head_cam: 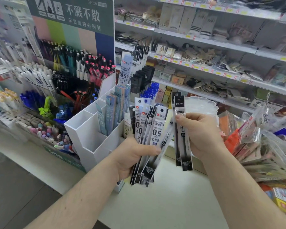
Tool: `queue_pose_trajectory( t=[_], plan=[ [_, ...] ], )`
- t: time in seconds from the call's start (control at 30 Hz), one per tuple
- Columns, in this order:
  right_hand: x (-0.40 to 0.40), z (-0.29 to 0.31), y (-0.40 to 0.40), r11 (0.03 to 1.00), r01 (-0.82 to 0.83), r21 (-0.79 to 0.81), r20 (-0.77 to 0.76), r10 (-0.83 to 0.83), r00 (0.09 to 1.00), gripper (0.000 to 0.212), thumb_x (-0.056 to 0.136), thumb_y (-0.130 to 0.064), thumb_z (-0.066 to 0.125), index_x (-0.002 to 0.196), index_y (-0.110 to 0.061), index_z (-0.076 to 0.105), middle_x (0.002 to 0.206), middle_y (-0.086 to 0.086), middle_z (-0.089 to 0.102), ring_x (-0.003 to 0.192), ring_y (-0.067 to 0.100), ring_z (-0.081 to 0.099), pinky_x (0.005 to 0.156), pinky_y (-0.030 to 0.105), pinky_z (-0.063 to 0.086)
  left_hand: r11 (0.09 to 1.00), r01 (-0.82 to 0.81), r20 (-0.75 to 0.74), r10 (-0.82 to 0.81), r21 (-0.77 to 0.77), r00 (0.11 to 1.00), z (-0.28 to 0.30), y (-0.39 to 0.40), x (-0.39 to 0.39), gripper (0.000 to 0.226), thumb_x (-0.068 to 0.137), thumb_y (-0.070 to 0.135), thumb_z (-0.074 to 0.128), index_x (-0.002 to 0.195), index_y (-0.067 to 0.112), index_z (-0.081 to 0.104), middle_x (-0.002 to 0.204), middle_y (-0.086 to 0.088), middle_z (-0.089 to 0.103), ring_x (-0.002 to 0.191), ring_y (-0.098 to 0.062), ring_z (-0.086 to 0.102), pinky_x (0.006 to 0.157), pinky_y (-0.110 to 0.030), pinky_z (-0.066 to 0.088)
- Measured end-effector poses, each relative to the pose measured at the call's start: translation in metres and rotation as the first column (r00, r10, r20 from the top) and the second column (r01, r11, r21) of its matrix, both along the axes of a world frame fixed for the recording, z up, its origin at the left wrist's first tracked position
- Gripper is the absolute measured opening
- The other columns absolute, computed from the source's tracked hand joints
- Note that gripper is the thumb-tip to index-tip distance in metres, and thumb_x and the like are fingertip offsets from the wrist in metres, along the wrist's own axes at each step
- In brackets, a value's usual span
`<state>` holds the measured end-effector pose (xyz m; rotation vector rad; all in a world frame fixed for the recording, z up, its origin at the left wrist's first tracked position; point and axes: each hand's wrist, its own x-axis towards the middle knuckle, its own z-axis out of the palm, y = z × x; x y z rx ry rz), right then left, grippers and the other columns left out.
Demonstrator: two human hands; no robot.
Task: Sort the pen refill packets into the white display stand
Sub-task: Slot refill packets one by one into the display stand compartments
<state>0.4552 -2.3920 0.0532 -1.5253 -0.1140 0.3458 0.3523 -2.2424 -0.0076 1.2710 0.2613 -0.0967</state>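
**Picking the black packets out of the fan**

I'm in a stationery shop, with stocked shelves point(205, 52) across the upper right of the frame and a pale surface point(163, 195) under my arms. My left hand point(132, 156) grips a fanned bunch of pen refill packets point(149, 138) at centre frame, fingers curled round their lower halves. My right hand point(198, 134) pinches two black packets point(182, 142), thumb across their fronts, just right of the fan. The white display stand point(89, 134) sits left of centre, touching nothing I hold; some compartments already carry pale blue packets point(112, 111), the nearest ones look open. I judge the black packets belong with the dark packets point(141, 63) standing higher up. I should keep them squared, lower them upright, and keep the fan from brushing the stand.
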Motion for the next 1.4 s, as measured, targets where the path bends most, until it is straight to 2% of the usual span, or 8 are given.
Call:
queue_pose_trajectory(
  t=[0.13,0.3,0.37,0.47,0.67,0.97,1.2,1.4],
  plan=[
    [-0.001,-0.001,0.000,0.999,0.016,0.037,-0.087,-0.013,0.996,0.011,0.093,-0.008,0.065,0.097,0.001,0.071,0.081,0.013,0.075,0.068,0.021,0.071,0.055,0.032,0.055,0.981,-0.166,-0.037,0.170,0.101,0.985,-0.004,-0.006,0.006,0.078,0.045,0.022,0.086,0.117,0.002,0.063,0.106,-0.012,0.075,0.103,-0.032,0.071,0.096,-0.054,0.051],
    [-0.004,-0.010,0.001,0.993,-0.028,0.111,-0.241,0.054,0.969,0.015,0.093,-0.017,0.064,0.094,-0.005,0.073,0.076,0.007,0.073,0.078,0.027,0.065,0.085,0.047,0.055,0.952,-0.282,0.034,0.280,0.119,0.959,-0.005,-0.007,0.006,0.062,0.057,0.014,0.089,0.113,0.002,0.065,0.102,-0.009,0.076,0.099,-0.026,0.073,0.089,-0.042,0.056],
    [-0.010,-0.015,0.006,0.994,-0.038,0.102,-0.262,0.064,0.963,0.021,0.092,-0.017,0.067,0.103,0.000,0.070,0.079,0.012,0.072,0.070,0.024,0.066,0.069,0.038,0.058,0.963,-0.262,0.059,0.259,0.063,0.964,-0.003,-0.010,0.006,0.060,0.062,0.009,0.084,0.117,0.001,0.063,0.108,-0.013,0.075,0.104,-0.029,0.071,0.093,-0.046,0.055],
    [-0.016,-0.018,0.012,0.994,-0.017,0.111,-0.237,0.043,0.970,0.012,0.092,-0.013,0.067,0.095,-0.002,0.067,0.071,0.011,0.066,0.043,0.011,0.054,0.038,0.020,0.041,0.969,-0.246,0.089,0.244,0.011,0.966,-0.004,-0.013,0.007,0.060,0.065,0.007,0.077,0.123,0.000,0.060,0.114,-0.015,0.072,0.108,-0.030,0.069,0.097,-0.050,0.053],
    [-0.016,-0.024,0.013,0.993,-0.011,0.115,-0.156,0.029,0.987,0.013,0.089,-0.014,0.072,0.078,-0.008,0.072,0.078,0.016,0.057,0.051,0.013,0.046,0.049,0.025,0.042,0.965,-0.258,0.104,0.253,0.042,0.962,-0.003,-0.009,0.007,0.052,0.069,0.001,0.078,0.119,0.006,0.063,0.112,-0.012,0.074,0.106,-0.027,0.070,0.098,-0.049,0.052],
    [-0.011,-0.023,0.008,0.991,-0.121,0.063,-0.036,0.124,0.992,0.023,0.089,-0.012,0.070,0.101,0.007,0.067,0.080,0.013,0.054,0.047,0.010,0.048,0.046,0.024,0.043,0.983,-0.144,0.048,0.139,0.111,0.989,0.002,0.002,0.006,0.063,0.063,0.008,0.076,0.124,0.010,0.060,0.112,-0.010,0.074,0.106,-0.027,0.070,0.099,-0.054,0.051],
    [-0.008,-0.022,0.009,0.991,-0.116,0.072,-0.039,0.119,0.992,0.010,0.089,-0.011,0.069,0.090,-0.002,0.064,0.065,0.004,0.055,0.042,0.010,0.048,0.040,0.024,0.041,0.993,-0.095,0.105,0.087,0.075,0.991,0.009,0.001,0.003,0.058,0.070,0.006,0.075,0.126,0.008,0.061,0.118,-0.013,0.072,0.112,-0.029,0.067,0.102,-0.053,0.049],
    [-0.008,-0.018,0.010,0.974,-0.198,0.111,-0.062,0.206,0.977,0.026,0.080,-0.023,0.074,0.092,-0.002,0.064,0.071,0.009,0.053,0.042,0.011,0.048,0.040,0.024,0.041,0.989,-0.121,0.126,0.110,0.083,0.986,0.015,0.002,0.002,0.054,0.068,0.003,0.074,0.121,0.009,0.063,0.113,-0.014,0.073,0.108,-0.032,0.069,0.099,-0.056,0.050]
  ],
)
